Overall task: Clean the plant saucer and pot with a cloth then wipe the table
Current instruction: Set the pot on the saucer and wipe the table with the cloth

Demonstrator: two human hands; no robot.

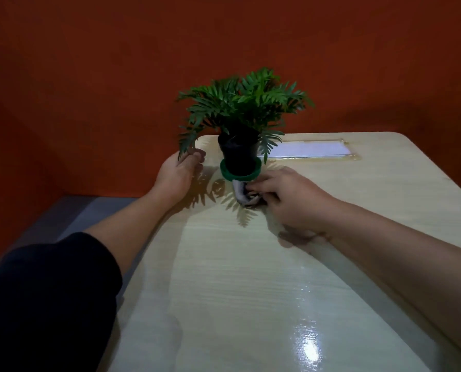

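A black pot point(238, 154) with a green fern-like plant point(240, 103) stands in a green saucer point(225, 171) near the far side of the table point(224, 277). My right hand point(291, 200) grips a bunched grey cloth point(241, 193) and holds it against the saucer's front rim. My left hand point(179, 173) lies at the table's far left edge, just left of the pot, with its fingertips under a drooping frond. I cannot make out whether those fingers hold the frond.
A white sheet under clear plastic point(312, 150) lies flat at the table's far right. An orange wall point(90, 76) rises right behind the table. The table's left edge drops to a grey floor point(76, 210).
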